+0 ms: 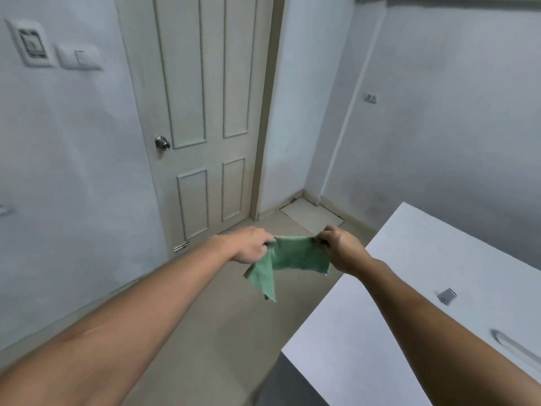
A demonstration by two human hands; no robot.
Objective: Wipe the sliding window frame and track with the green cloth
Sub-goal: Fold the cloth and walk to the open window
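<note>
Plain green cloth [288, 256], slightly mottled, no print. Pale cream panelled door [205, 112] with a silver knob [162, 142]. Bluish-white walls [73, 171], smudged grey low on the right. Beige floor [228, 317]. White surface [409, 288]; small grey object [447, 296] on it. White socket [371, 98].

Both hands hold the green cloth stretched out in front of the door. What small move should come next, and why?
Probably fold the green cloth into a pad in one hand. The left hand and right hand each pinch a top corner, so it hangs spread and loose, with one end dangling. No sliding window shows in this view, only a closed door, so the person likely must turn toward the window afterwards.
</note>
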